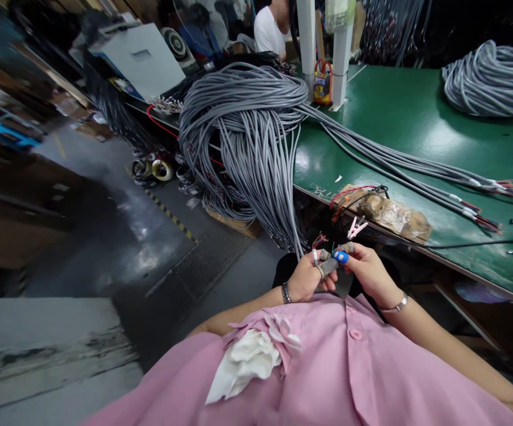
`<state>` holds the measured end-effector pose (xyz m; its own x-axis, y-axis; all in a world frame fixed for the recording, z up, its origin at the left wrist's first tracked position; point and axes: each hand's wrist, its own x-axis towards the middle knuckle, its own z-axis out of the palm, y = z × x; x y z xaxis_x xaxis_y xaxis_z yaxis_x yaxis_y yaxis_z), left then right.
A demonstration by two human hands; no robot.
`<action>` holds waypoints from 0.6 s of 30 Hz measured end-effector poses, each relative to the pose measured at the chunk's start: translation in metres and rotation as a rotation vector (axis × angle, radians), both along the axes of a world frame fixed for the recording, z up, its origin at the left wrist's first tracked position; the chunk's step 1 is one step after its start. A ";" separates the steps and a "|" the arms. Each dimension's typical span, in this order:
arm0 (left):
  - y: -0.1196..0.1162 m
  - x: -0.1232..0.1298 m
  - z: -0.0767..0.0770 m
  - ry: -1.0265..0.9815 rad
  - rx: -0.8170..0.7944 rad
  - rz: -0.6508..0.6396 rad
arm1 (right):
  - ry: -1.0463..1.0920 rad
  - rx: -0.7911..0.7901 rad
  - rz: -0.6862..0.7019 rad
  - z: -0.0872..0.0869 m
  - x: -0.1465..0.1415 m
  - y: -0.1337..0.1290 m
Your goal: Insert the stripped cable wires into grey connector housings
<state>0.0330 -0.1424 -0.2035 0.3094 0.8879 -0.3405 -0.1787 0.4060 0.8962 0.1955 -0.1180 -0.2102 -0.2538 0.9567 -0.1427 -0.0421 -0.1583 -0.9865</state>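
My left hand (310, 277) is closed around the end of a grey cable, with red and dark wire ends (319, 239) sticking up above the fingers. Tape wraps some of its fingertips. My right hand (365, 266) is closed in a pinch just beside it, with blue on the thumb tip and a wrapped finger. A thin greenish wire shows between the two hands, so the right fingers seem to be on it. The large grey cable bundle (256, 136) hangs over the table edge just beyond my left hand. A pink clothespin (356, 227) stands right behind my right hand.
On the green table (398, 112) lie several grey cables (398, 163) with stripped ends, a taped brown block (387, 214) at the edge and a cable coil (491, 80). White posts (338, 59) rise behind. A person in a white shirt (268, 32) sits farther back.
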 end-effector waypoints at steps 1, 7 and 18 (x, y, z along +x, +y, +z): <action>0.001 0.000 0.000 -0.001 -0.004 -0.017 | -0.011 0.006 -0.003 0.000 0.000 0.000; 0.002 0.000 0.002 0.021 -0.011 -0.025 | -0.026 -0.002 -0.014 0.008 -0.003 0.003; 0.003 0.005 0.001 -0.050 0.010 0.253 | 0.014 -0.038 -0.089 0.003 -0.008 -0.006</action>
<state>0.0379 -0.1393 -0.2028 0.0928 0.9425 -0.3211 -0.3177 0.3336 0.8875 0.1871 -0.1243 -0.2071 -0.1703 0.9695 -0.1764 -0.0716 -0.1907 -0.9790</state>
